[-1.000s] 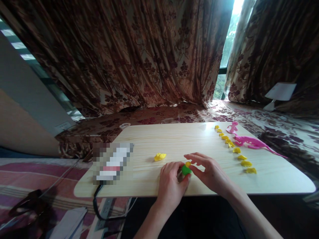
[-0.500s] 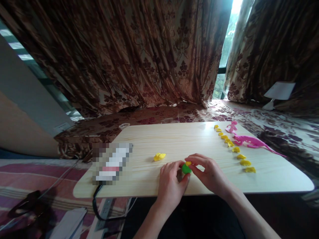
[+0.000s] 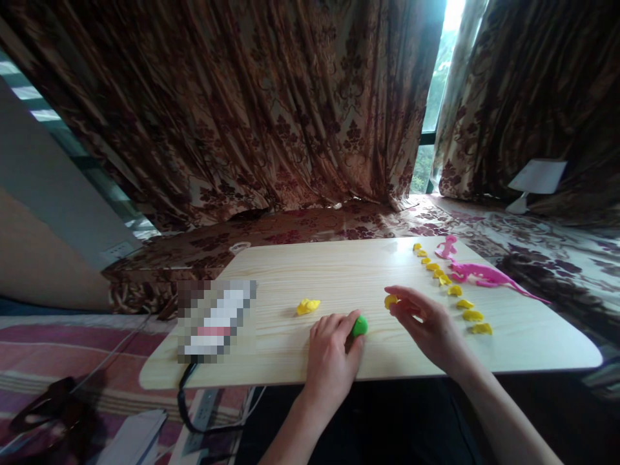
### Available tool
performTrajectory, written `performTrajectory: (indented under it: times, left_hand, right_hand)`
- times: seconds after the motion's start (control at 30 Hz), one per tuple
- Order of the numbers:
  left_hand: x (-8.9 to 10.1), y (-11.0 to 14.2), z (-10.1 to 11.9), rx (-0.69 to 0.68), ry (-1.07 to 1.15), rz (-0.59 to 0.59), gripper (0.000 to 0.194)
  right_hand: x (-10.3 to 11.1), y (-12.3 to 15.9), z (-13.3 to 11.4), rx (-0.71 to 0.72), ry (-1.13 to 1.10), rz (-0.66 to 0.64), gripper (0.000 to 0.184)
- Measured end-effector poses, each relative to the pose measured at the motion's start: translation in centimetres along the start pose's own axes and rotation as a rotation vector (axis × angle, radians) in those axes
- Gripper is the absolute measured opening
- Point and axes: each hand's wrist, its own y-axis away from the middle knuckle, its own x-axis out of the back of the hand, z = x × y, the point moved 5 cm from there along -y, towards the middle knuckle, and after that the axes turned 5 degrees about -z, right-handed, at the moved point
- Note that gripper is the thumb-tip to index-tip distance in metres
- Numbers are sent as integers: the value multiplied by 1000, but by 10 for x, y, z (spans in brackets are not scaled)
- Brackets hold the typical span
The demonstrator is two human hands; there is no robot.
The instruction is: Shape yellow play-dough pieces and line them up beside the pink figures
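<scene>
My left hand (image 3: 334,342) rests near the table's front edge, thumb and forefinger closed around a small rounded green lump (image 3: 360,326) that looks like modelling clay. To its right, my right hand (image 3: 426,323) is raised over the table, its fingertips pinching a thin yellow clay piece (image 3: 390,301). A crumpled yellow clay lump (image 3: 309,307) lies beyond my left hand, to the left. Several flat, petal-like yellow clay pieces (image 3: 473,316) form a slanting row on the right side.
Beside the row on the wood-grain table (image 3: 339,271) lie a long pink clay strip (image 3: 484,274) and a smaller pink piece (image 3: 446,247). A blurred-out device (image 3: 217,320) with a black cable sits at the left. A white lamp (image 3: 537,177) stands behind, right.
My right hand has pulled away from the green lump, moving right with the yellow piece in its fingertips. My left hand stays on the green lump. The view has shifted slightly.
</scene>
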Motion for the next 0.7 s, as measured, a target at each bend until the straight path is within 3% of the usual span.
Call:
performTrajectory:
  times: [0.2, 0.33, 0.47, 0.53, 0.7]
  left_hand:
    - [-1, -3, -3, 43, 187, -13, 37]
    - [5, -9, -6, 123, 411, -28, 37]
    - [4, -14, -9, 359, 1124, -122, 37]
    - [3, -16, -10, 441, 1361, -109, 29]
    - [-2, -13, -10, 468, 1379, -36, 25]
  right_hand:
    - [-21, 18, 19, -24, 48, -54, 20]
    - [-18, 16, 32, -28, 172, -6, 26]
    - [-10, 8, 43, -6, 338, -19, 26]
    - [-10, 7, 44, 9, 389, -63, 28]
    - [-6, 6, 18, 4, 475, -34, 50]
